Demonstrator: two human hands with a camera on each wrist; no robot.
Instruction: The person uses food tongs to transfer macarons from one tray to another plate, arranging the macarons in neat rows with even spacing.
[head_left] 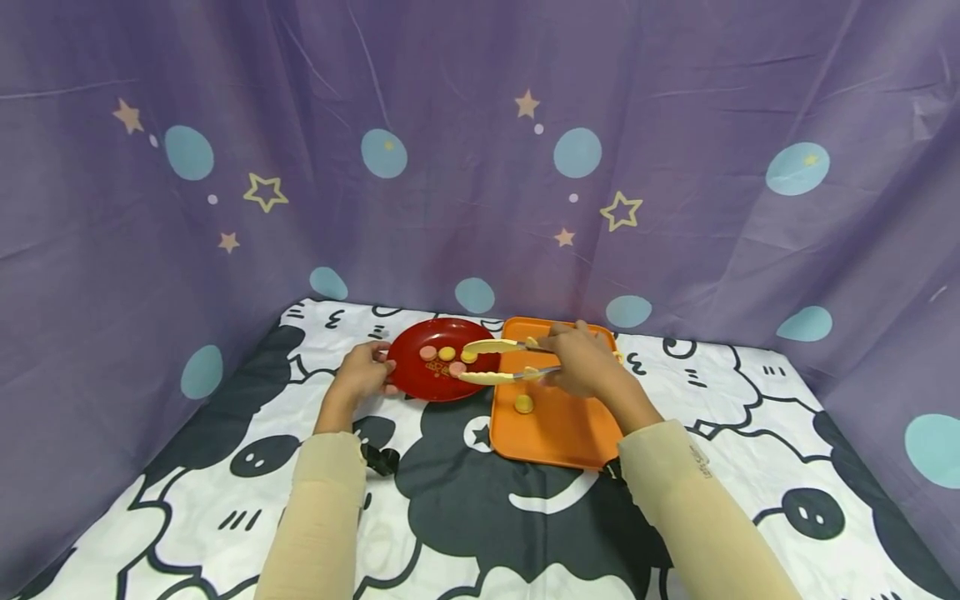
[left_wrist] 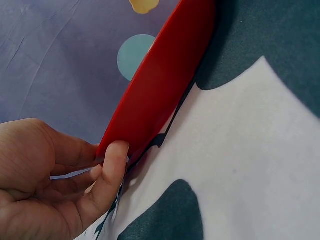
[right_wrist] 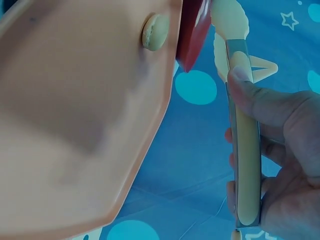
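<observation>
My left hand (head_left: 363, 371) grips the left rim of a round red plate (head_left: 412, 379), with the thumb on the rim in the left wrist view. Several small pink and yellow macarons lie on the plate, among them a pink macaron (head_left: 428, 352) and a yellow macaron (head_left: 447, 353). In my right hand (head_left: 581, 360) is a pair of tongs (head_left: 487, 378) with cream-coloured heads and metal arms. The heads reach over the plate's right side, spread apart. By the upper head sits another yellow macaron (head_left: 468, 357); whether they touch I cannot tell.
An orange tray (head_left: 562, 433) stands right of the plate, beneath the tongs and right hand. One yellowish macaron (head_left: 523, 404) lies on its left part. A black-and-white cartoon cloth (head_left: 465, 517) covers the table; a purple curtain (head_left: 480, 208) hangs behind.
</observation>
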